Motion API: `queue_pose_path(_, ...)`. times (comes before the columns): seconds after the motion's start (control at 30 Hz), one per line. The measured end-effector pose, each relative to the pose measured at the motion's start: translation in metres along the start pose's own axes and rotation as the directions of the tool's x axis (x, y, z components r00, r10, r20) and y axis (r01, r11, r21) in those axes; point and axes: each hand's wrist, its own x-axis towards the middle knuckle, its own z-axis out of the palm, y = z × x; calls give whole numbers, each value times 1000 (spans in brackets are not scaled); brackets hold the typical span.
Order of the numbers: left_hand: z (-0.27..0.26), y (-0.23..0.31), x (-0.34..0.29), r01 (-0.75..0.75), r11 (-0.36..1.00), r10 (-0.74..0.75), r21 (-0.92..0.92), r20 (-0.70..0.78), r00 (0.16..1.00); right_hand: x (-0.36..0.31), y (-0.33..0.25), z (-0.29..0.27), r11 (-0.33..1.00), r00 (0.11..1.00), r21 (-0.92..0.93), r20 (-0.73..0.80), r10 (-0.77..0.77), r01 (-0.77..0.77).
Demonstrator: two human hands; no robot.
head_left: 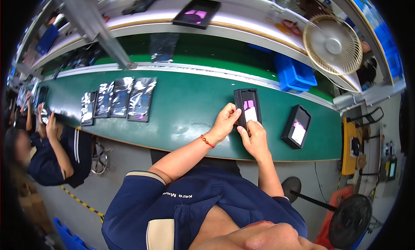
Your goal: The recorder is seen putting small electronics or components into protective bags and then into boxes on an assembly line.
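Observation:
A narrow black box (pixel 237 99) is held over the near part of the green table, its inside facing up. In it lie a white card (pixel 250 114) and a pink piece (pixel 248 104). My left hand (pixel 225 121) grips the box along its left side, thumb on the edge. Closed at the box's near end, my right hand (pixel 256 140) has its fingers by the card's lower end; its fingertips are partly hidden. A second black box (pixel 297 128), also with a white card and pink inside, rests on the table to the right.
Several shiny plastic pouches (pixel 141 99) stand in a row on the green table (pixel 186 99) at left. Blue bins (pixel 295 73) sit at the back under a shelf. That shelf carries a black tray (pixel 196 13) and a fan (pixel 333 45). A co-worker (pixel 60 150) sits far left.

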Motion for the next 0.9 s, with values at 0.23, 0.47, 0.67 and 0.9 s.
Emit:
queue_pose_path(0.23, -39, 34, -31, -105, 994, 104, -11, -73, 992, 44, -32, 32, 998, 983, 58, 180, -31, 21)
queue_pose_path(0.47, -69, 45, -45, -96, 994, 88, -57, -138, 987, 50, -40, 44, 948, 985, 293, 148, 87, -127)
queue_pose_path(0.67, -91, 77, -56, -14, 997, 29, 77, -198, 980, 59, 4, 31, 975, 985, -218, 155, 72, -37)
queue_pose_path(0.9, -101, 71, -58, -83, 981, 111, 175, -159, 981, 68, -77, 70, 997, 968, -45, 239, 74, -65)
